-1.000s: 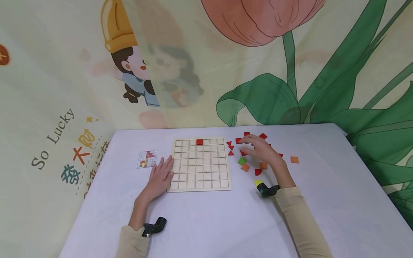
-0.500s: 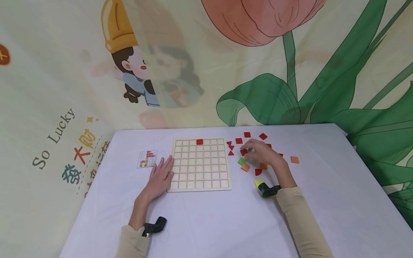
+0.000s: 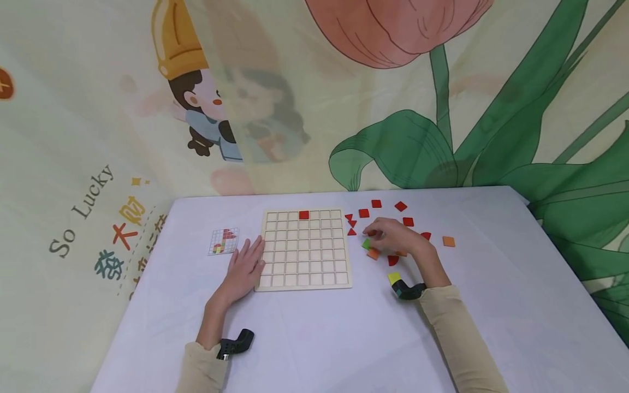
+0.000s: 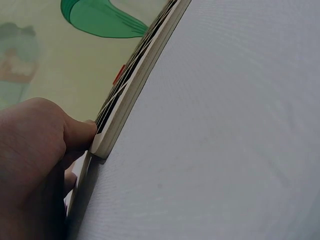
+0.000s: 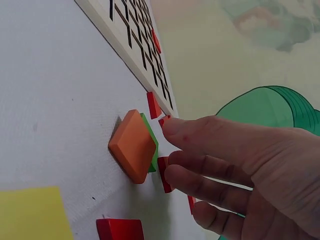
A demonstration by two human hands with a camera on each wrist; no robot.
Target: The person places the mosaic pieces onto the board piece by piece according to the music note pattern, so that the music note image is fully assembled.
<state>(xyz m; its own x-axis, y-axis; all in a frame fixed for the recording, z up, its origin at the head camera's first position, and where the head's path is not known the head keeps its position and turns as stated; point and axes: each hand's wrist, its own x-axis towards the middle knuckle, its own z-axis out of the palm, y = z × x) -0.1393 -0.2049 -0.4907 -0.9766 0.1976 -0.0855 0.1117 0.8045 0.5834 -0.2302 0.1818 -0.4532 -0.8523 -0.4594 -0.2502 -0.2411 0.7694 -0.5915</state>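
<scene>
In the head view, the left hand (image 3: 245, 266) rests along the left edge of a wooden grid board (image 3: 308, 290), fingers extended. The left wrist view shows its thumb touching the board's corner (image 4: 102, 147). One red square tile (image 3: 304, 215) sits in the board's top row. Right of the board, the right hand (image 3: 395, 237) reaches down over loose tiles. In the right wrist view, its fingertips are at a red tile (image 5: 164, 175), with a gap between thumb and fingers. An orange tile (image 5: 134, 147) overlaps a green tile (image 5: 150, 142) in that view.
A pattern card (image 3: 223, 242) lies left of the board. Several red tiles surround the right hand, including small triangles (image 3: 351, 224) beside the board. An orange square (image 3: 449, 241) lies farther right, and a yellow tile (image 3: 393, 278) lies by the right wrist camera.
The right hand has lowered slightly toward the table, and its fingers have drawn closer together over a red tile near the green one. The left hand stays on the board's edge.
</scene>
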